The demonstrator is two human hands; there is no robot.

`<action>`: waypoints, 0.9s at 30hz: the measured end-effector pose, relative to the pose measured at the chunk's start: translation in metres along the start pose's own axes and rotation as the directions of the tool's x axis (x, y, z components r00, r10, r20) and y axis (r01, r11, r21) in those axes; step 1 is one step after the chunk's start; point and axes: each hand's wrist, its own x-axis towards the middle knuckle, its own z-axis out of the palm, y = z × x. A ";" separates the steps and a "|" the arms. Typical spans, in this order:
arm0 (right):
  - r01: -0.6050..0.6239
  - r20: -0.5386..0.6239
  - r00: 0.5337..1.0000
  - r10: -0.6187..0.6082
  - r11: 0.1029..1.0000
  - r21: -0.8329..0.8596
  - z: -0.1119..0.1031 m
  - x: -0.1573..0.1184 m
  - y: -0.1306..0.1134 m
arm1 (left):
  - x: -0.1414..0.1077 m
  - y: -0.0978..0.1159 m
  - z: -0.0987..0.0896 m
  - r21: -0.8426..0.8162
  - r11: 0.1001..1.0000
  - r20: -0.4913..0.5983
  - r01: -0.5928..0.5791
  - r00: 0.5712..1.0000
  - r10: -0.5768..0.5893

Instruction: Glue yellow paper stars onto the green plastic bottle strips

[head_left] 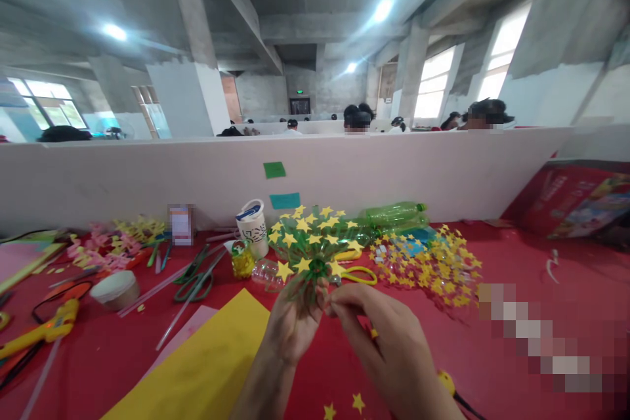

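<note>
A green plastic piece (317, 266) with many strips fanning out and yellow stars (303, 265) at their tips stands upright at the centre. My left hand (295, 315) is closed round its lower part. Beside it, the thumb and forefinger of my right hand (381, 328) are pinched together close to the left fingertips; whatever lies between them is too small to make out. Loose yellow stars (358, 403) lie on the red table (315, 374) below the hands.
Yellow paper (197, 361), scissors (194, 285), a white bowl (115, 290) and a yellow glue gun (62, 323) are on the left. Behind stand a cup (252, 230) and green bottles (394, 215). Finished-looking star clusters (443, 266) lie right. A white partition (315, 164) runs behind.
</note>
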 end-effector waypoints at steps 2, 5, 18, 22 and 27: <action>-0.007 0.015 1.000 0.007 1.000 -0.011 0.000 0.000 -0.001 | 0.002 0.000 -0.004 0.005 0.999 0.010 -0.038 0.999 0.038; 0.015 0.032 0.999 -0.014 1.000 -0.003 0.000 0.001 -0.003 | 0.005 0.000 -0.009 -0.002 0.999 0.017 -0.039 0.999 0.039; -0.007 0.006 1.000 0.007 0.999 -0.035 0.000 -0.003 -0.002 | 0.001 0.002 -0.001 -0.003 1.000 0.023 -0.014 1.000 0.014; 0.001 0.049 0.999 0.002 0.998 -0.065 -0.004 -0.002 -0.004 | 0.004 0.004 -0.005 -0.008 1.000 0.019 -0.022 1.000 0.022; 0.050 0.072 0.997 -0.040 0.989 -0.142 -0.010 0.002 -0.006 | 0.001 0.005 -0.001 -0.005 1.000 0.011 -0.013 1.000 0.013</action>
